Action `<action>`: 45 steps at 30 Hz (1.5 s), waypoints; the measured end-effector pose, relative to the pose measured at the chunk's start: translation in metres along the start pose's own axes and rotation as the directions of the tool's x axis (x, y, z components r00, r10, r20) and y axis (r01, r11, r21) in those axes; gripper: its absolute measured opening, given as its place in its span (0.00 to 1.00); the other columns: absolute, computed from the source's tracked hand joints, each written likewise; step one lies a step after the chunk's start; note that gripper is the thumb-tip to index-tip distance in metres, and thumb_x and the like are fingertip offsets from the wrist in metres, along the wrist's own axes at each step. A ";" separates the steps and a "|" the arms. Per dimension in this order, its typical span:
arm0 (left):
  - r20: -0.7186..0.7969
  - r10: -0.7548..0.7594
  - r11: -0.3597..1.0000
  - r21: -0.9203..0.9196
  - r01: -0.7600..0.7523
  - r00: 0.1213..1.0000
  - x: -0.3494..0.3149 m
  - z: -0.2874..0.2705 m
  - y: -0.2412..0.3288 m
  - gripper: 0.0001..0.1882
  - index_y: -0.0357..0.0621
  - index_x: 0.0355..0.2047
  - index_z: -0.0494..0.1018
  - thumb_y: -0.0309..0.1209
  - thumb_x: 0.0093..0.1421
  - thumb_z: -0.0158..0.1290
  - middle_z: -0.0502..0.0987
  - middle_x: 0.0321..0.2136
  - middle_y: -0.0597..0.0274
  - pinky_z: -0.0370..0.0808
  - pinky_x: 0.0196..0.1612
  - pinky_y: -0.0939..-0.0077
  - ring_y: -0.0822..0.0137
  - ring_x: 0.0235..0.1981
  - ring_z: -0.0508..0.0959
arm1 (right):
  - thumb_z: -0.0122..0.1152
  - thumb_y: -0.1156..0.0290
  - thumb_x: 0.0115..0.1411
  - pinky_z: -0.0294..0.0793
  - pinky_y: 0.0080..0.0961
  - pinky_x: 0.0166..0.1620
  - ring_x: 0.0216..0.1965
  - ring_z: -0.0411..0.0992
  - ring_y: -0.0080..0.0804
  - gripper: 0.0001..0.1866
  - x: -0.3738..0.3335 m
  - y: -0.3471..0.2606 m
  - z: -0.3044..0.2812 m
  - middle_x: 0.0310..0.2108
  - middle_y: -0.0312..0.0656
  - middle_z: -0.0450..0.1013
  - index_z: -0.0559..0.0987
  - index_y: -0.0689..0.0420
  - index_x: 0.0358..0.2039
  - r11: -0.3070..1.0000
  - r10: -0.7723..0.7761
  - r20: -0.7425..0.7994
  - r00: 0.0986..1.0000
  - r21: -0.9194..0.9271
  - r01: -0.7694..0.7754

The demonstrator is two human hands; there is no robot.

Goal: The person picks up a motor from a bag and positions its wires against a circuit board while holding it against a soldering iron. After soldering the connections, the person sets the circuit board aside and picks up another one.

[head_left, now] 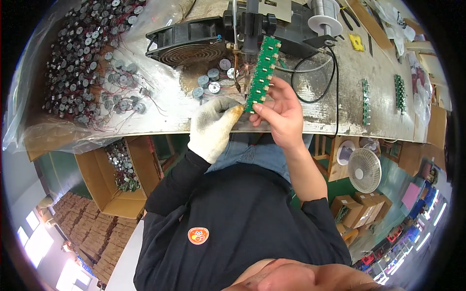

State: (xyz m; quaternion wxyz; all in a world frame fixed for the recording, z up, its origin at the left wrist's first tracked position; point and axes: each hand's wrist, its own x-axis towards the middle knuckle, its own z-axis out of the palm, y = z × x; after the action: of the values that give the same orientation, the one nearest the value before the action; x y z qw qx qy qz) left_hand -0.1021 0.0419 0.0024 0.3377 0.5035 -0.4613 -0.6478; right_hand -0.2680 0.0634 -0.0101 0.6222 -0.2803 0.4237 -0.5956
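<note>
A long green circuit board strip (263,72) with small pale parts along its edges is held tilted upright over the table's front edge. My bare right hand (281,111) grips its lower end between thumb and fingers. My left hand (212,127), in a whitish glove with a stained thumb tip, is closed in a pinch beside the board's lower corner; whatever is between its fingers is hidden. Just above the left hand, the thin tip of a mounted soldering iron (237,81) points down. Several small round grey discs (213,73) lie left of it.
A big heap of round wired parts (80,63) covers the table's left side. A black fan (189,43) lies behind the discs. At the back stands a solder wire spool (324,24); a black cable (337,92) loops down. Other green boards (366,102) lie at right. An open carton (121,206) stands below left.
</note>
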 end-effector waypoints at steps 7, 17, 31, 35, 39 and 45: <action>0.011 -0.067 0.985 -0.157 0.068 0.998 0.003 -0.002 0.001 0.08 0.33 0.34 0.74 0.28 0.60 0.52 0.76 0.28 0.62 0.71 0.35 0.80 0.75 0.30 0.74 | 0.54 0.88 0.53 0.75 0.19 0.23 0.25 0.75 0.30 0.29 0.002 -0.001 0.003 0.45 0.50 0.70 0.60 0.62 0.56 1.000 -0.025 -0.007 1.000 -0.009 0.025; 0.009 -0.038 0.977 -0.210 0.039 0.999 0.010 -0.005 -0.005 0.08 0.33 0.32 0.75 0.27 0.59 0.53 0.77 0.27 0.62 0.72 0.33 0.79 0.75 0.28 0.75 | 0.54 0.88 0.53 0.77 0.20 0.25 0.26 0.75 0.30 0.29 0.006 -0.001 0.006 0.44 0.49 0.70 0.61 0.63 0.56 0.998 -0.059 -0.023 0.998 0.026 0.060; 0.015 -0.118 0.930 -0.348 0.115 0.993 0.009 -0.006 0.000 0.07 0.34 0.34 0.73 0.27 0.60 0.53 0.77 0.29 0.60 0.74 0.35 0.80 0.74 0.30 0.77 | 0.54 0.88 0.54 0.77 0.20 0.25 0.26 0.76 0.30 0.28 0.008 -0.008 0.012 0.43 0.49 0.70 0.61 0.63 0.55 0.997 -0.072 -0.018 0.997 0.023 0.073; 0.020 -0.067 0.956 -0.284 0.070 0.998 0.011 -0.007 -0.012 0.07 0.35 0.33 0.74 0.28 0.60 0.53 0.77 0.28 0.62 0.73 0.34 0.81 0.75 0.30 0.76 | 0.54 0.89 0.54 0.77 0.21 0.25 0.26 0.76 0.31 0.28 0.007 -0.003 0.009 0.43 0.49 0.70 0.61 0.63 0.56 0.998 -0.069 -0.020 0.997 0.002 0.070; 0.014 -0.031 0.981 -0.193 0.033 0.999 0.011 -0.010 -0.013 0.08 0.35 0.33 0.74 0.29 0.59 0.53 0.77 0.27 0.63 0.72 0.34 0.81 0.76 0.29 0.75 | 0.54 0.89 0.53 0.77 0.21 0.25 0.26 0.76 0.31 0.28 0.005 -0.002 0.010 0.43 0.49 0.70 0.61 0.63 0.55 0.998 -0.069 -0.036 0.997 -0.004 0.069; 0.003 -0.040 0.976 -0.213 0.040 0.999 0.010 -0.009 -0.010 0.08 0.34 0.32 0.74 0.28 0.58 0.53 0.77 0.27 0.62 0.73 0.33 0.80 0.75 0.29 0.76 | 0.54 0.89 0.53 0.77 0.21 0.25 0.26 0.76 0.30 0.28 0.005 0.002 0.008 0.44 0.49 0.70 0.61 0.63 0.55 0.998 -0.061 -0.028 0.998 0.012 0.061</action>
State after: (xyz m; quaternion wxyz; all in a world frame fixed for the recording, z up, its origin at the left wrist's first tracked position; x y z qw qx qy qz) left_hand -0.0963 0.0337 -0.0108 0.3770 0.4742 -0.3789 -0.6996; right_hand -0.2609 0.0578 -0.0087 0.5997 -0.2810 0.4197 -0.6207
